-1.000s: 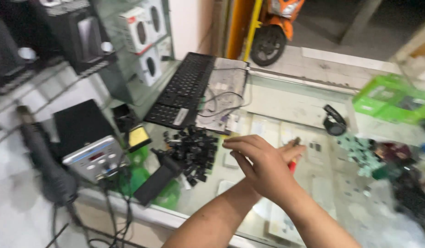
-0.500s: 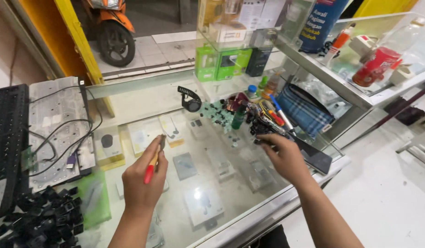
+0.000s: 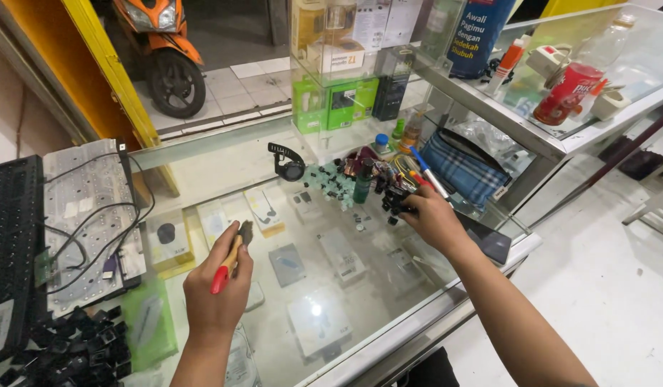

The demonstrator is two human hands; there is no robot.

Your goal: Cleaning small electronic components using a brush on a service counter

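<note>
Hands at work over glass bench (image 3: 324, 287).
Left hand (image 3: 217, 287) is closed around a red-handled brush (image 3: 230, 256); right hand (image 3: 432, 215) pinches what seems a small black part (image 3: 396, 201), just beside the green keycaps (image 3: 330, 183) beyond it.

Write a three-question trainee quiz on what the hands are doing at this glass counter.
1. True or false: the left hand holds a red-handled brush.
2. What does the right hand touch? A) the pile of small black parts B) the keyboard C) the plaid pouch
3. The counter top is made of ____.

Key: 1 true; 2 A; 3 glass.
</note>
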